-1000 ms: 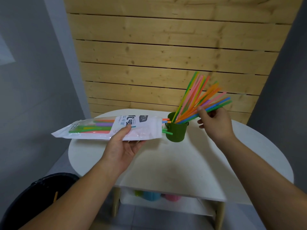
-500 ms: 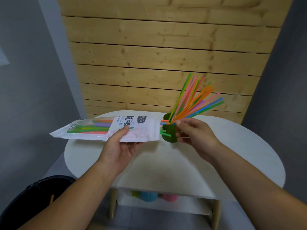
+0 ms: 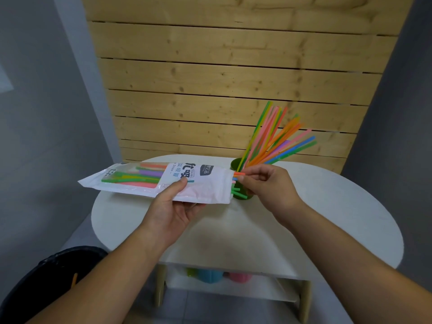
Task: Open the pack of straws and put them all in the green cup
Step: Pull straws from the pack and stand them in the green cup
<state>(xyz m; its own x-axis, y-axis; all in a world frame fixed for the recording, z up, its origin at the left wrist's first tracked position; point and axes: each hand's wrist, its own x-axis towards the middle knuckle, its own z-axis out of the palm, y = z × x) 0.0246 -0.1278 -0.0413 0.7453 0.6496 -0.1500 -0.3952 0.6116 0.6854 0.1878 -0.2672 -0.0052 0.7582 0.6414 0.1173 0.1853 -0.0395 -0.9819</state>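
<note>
My left hand [image 3: 174,206] holds the white plastic straw pack [image 3: 154,181] level above the table, its open end pointing right. Several coloured straws lie inside it and their tips [image 3: 237,182] stick out of the opening. My right hand [image 3: 268,185] is at that opening, its thumb and fingers pinched on an orange straw tip [image 3: 239,174]. Just behind stands the green cup [image 3: 236,164], partly hidden by the pack and my right hand. Several straws in the cup [image 3: 275,141] fan up and to the right.
The round white table [image 3: 304,230] stands against a wooden slat wall [image 3: 222,78]. A lower shelf holds blue and pink cups [image 3: 210,275]. A black bin [image 3: 46,281] sits on the floor at lower left. Grey walls flank both sides.
My right hand has let go of the straws in the cup and moved left and down to the pack's open end, where it now pinches a straw tip. The pack has stayed put.
</note>
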